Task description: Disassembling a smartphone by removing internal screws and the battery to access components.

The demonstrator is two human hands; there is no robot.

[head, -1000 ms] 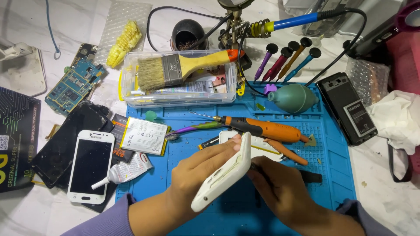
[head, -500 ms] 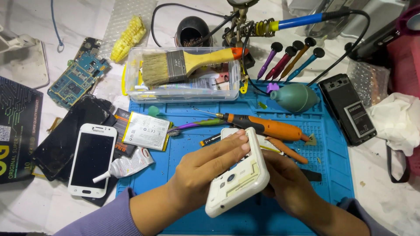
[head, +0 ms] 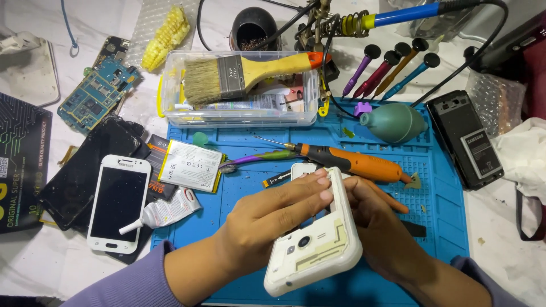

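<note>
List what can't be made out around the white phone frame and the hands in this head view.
- White phone frame: its underside faces away; the left hand covers one long edge.
- Right hand: palm and fingertips hidden behind the frame.
- Clear plastic box: contents blurred, covered by the paintbrush.
- Dark cup: contents too small to tell.

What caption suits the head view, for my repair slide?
Both hands hold a white phone frame above a blue mat.

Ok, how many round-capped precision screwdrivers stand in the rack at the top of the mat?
4, side by side at the blue mat's top edge, right of the clear box: purple screwdriver, pink screwdriver, orange screwdriver, blue screwdriver. More could lie hidden in the box.
</note>
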